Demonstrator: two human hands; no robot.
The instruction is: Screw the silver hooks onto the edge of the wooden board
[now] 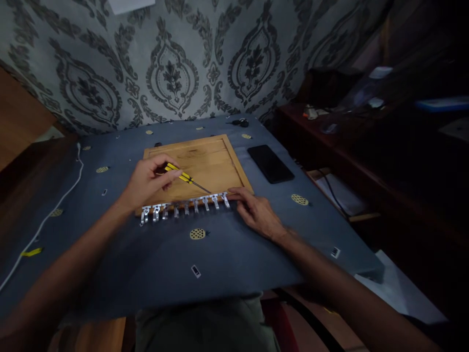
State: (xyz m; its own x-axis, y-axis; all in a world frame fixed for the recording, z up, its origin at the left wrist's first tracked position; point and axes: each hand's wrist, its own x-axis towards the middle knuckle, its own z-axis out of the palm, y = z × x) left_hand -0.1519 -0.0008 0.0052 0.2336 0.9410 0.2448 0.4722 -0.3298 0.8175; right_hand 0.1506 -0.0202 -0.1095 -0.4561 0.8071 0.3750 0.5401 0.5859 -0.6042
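Screwdriver [186,178] (yellow-handled) in left hand [148,182], right hand [258,214] at metal strip [196,202]

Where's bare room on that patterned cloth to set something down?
In front of the silver metal clip strip; also, beyond the left forearm, between white cord and wooden panel. Crowded around the panel: left hand holding yellow screwdriver, right hand at the strip, black rectangular phone nearby.

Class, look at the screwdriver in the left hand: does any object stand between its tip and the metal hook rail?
Nothing visible does. The left hand holds the screwdriver with its tip close to the hook rail. The right hand is at the rail's right end, not between them.
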